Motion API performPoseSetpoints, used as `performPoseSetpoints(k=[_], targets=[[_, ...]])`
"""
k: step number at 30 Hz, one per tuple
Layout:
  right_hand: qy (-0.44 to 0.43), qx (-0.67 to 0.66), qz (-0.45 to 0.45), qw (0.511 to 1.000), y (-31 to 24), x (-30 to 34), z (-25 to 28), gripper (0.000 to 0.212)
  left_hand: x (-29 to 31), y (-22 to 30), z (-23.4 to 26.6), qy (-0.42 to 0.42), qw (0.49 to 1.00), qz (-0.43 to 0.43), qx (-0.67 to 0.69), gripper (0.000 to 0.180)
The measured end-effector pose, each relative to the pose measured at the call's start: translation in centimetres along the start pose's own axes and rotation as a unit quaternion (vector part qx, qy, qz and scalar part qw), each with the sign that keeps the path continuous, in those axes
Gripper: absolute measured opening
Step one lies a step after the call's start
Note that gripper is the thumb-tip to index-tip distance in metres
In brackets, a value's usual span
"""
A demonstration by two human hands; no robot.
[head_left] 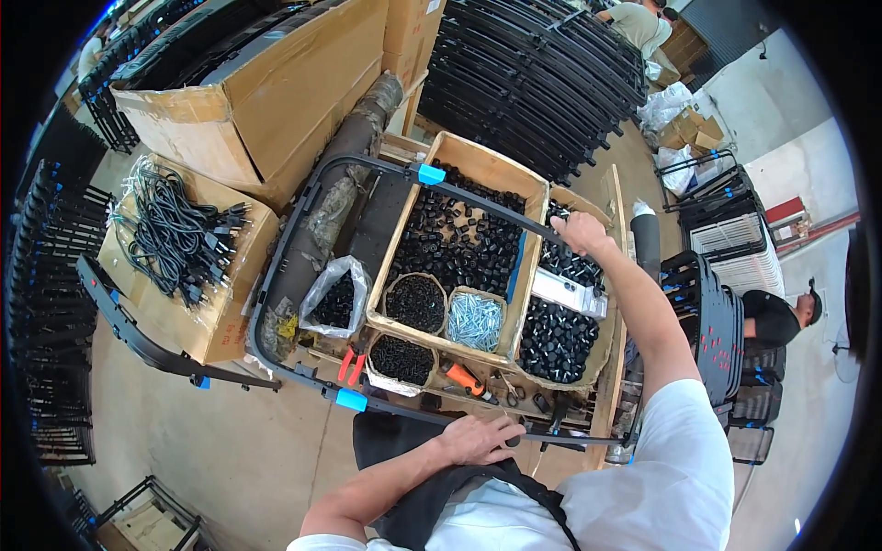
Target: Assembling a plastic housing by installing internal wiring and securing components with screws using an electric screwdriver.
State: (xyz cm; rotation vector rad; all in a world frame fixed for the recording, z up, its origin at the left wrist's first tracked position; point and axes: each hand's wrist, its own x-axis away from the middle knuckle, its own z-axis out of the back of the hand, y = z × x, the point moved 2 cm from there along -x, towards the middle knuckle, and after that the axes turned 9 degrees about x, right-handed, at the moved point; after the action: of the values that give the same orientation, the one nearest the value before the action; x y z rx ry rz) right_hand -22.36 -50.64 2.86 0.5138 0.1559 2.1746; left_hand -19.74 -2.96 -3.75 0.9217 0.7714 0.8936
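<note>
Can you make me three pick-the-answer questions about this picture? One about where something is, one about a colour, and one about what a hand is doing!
1. Where are the shiny silver screws?
A. in the wooden tray
B. on the floor
C. on the cardboard box

2. What colour are the clips on the black frame?
A. red
B. blue
C. yellow

3. What is the left hand doing?
A. hanging free
B. holding scissors
C. gripping the frame's near bar

Answers: 1 A, they sit in a small tub inside the tray. 2 B, both clips are bright blue. 3 C, its fingers wrap the bar.

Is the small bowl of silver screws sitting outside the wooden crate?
No, the bowl of silver screws sits inside the wooden crate, next to a bowl of black screws.
</note>
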Motion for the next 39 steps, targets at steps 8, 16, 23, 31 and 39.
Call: performPoseSetpoints(k=[8,16,23,31,39], targets=[[0.023,0.036,-0.002,0.999,-1.1,1.4,0.9,0.067,0.2,0.2,-0.4,-0.037,0.998,0.040,0.009,0.047],[0.080,-0.012,0.091,0.993,-0.1,0.5,-1.3,0.058,0.0,-0.4,-0.7,0.006,0.993,0.105,0.057,0.062],[0.042,-0.005,0.039,0.998,-0.5,1.4,-0.6,0.067,0.0,0.0,0.0,-0.042,0.994,0.097,0.025,0.050],[0.098,0.048,0.018,0.994,-1.0,2.2,1.3,0.059,-0.1,1.2,1.0,-0.079,0.995,0.058,-0.001,0.051],[0.011,-0.028,-0.020,0.999,-4.2,2.4,1.6,0.061,0.4,1.1,1.5,-0.037,0.989,0.137,0.032,0.079]])
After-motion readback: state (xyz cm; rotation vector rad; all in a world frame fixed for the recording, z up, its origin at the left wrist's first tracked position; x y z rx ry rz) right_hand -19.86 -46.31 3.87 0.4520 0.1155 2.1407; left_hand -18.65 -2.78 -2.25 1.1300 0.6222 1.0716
